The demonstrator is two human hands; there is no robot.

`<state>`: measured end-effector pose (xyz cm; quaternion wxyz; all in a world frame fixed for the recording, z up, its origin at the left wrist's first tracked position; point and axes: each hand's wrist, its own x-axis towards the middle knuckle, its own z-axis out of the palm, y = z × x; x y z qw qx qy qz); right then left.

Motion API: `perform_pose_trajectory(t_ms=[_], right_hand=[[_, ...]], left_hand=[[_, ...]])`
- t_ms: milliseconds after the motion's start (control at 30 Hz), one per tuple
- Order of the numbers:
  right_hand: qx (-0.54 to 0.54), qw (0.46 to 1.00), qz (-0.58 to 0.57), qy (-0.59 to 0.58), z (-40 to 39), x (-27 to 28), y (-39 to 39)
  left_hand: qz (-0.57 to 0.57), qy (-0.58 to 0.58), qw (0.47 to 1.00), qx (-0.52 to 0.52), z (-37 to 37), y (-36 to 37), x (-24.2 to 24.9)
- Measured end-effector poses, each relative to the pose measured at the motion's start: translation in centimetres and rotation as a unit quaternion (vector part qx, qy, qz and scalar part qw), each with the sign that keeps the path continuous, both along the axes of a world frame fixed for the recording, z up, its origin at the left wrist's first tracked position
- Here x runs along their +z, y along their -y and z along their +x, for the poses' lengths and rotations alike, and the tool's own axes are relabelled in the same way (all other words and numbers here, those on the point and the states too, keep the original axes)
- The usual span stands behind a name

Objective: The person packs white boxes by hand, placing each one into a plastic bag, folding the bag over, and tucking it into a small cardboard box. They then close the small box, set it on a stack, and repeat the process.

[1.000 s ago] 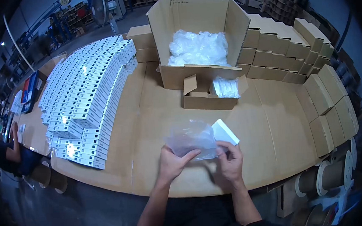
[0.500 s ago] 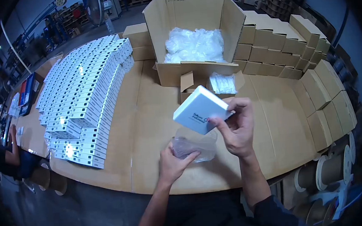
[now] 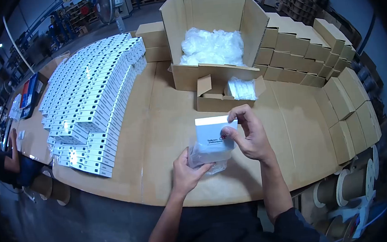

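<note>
A small white box (image 3: 209, 131) with dark print and a red mark stands upright in front of me. Fingers and thumb of my right hand (image 3: 252, 137) pinch its upper right corner. The box's lower part sits inside a clear plastic bag (image 3: 214, 157). My left hand (image 3: 187, 172) grips that bag at its left side, the thumb across the lower front. Just behind lies an open small carton (image 3: 219, 103) holding a stack of white, plastic-wrapped packs (image 3: 242, 89).
A large open carton (image 3: 185, 78) full of clear plastic bags (image 3: 212, 46) stands at the back. Stacked white boxes (image 3: 94, 101) fill the left side. Brown cartons (image 3: 297, 49) line the back right. At far left sits another person (image 3: 5, 158). Cable reels (image 3: 357, 183) stand below right.
The white box has come down and turned upright, its lower end now inside the plastic bag. My left hand keeps hold of the bag in nearly the same place.
</note>
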<state>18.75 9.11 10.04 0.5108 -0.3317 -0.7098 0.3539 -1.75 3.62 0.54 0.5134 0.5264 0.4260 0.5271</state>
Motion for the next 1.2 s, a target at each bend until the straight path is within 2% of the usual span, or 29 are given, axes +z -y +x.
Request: perform_pose_trajectory(t_ms=[67, 167, 267, 300, 400, 433, 533, 567, 667, 867, 1000, 1100, 1133, 1200], right_hand=[[-0.003, 0.999, -0.032, 0.009, -0.2, -0.3, -0.2], [-0.032, 0.997, -0.022, 0.067, -0.8, 0.0, -0.6], [-0.017, 0.995, -0.037, 0.087, -0.9, -0.5, -1.2], [-0.012, 0.994, -0.041, 0.103, -0.8, -0.7, -1.4], [-0.012, 0.988, -0.088, 0.125, -0.9, -1.0, -1.2], [-0.005, 0.989, -0.124, 0.083, -0.8, -1.4, -1.1], [-0.018, 0.977, -0.191, -0.089, -0.5, -3.5, -0.2], [0.015, 0.961, -0.249, -0.124, 0.2, -4.7, 0.4], [0.022, 0.931, -0.313, -0.184, -0.4, -7.4, 2.9], [-0.061, 0.926, -0.274, -0.251, -1.8, -8.5, 4.0], [-0.029, 0.931, -0.220, -0.290, -1.3, -8.4, 3.7], [0.059, 0.909, -0.227, -0.345, -0.8, -8.4, 3.7], [0.047, 0.919, -0.218, -0.324, -0.9, -8.5, 3.6], [0.021, 0.939, -0.199, -0.281, -1.4, -8.9, 3.3]], left_hand=[[0.003, 0.034, 0.999, -0.014, 0.1, 0.0, 0.0], [-0.021, -0.003, 1.000, -0.013, -0.3, 0.2, 0.0], [-0.034, 0.141, 0.989, -0.018, 0.0, 0.5, 0.1], [-0.038, 0.174, 0.983, -0.033, -0.2, 0.4, -0.6], [-0.092, 0.241, 0.966, 0.013, 0.2, 0.5, -1.8], [-0.084, 0.207, 0.974, 0.033, 0.2, 0.4, -2.6], [-0.098, 0.260, 0.960, 0.046, 0.1, 0.4, -3.0], [-0.091, 0.251, 0.962, 0.056, 0.1, 0.3, -2.8], [-0.075, 0.217, 0.970, 0.081, 0.1, 0.1, -2.7], [-0.045, 0.117, 0.988, 0.093, -0.2, 0.1, -3.9], [0.008, 0.051, 0.994, 0.101, -0.4, 0.3, -2.1], [0.059, 0.025, 0.995, 0.072, -0.8, 0.0, -1.9], [0.078, 0.017, 0.995, 0.057, -1.0, -0.2, -2.2], [0.051, 0.074, 0.994, 0.069, -0.8, -0.5, -2.6]])
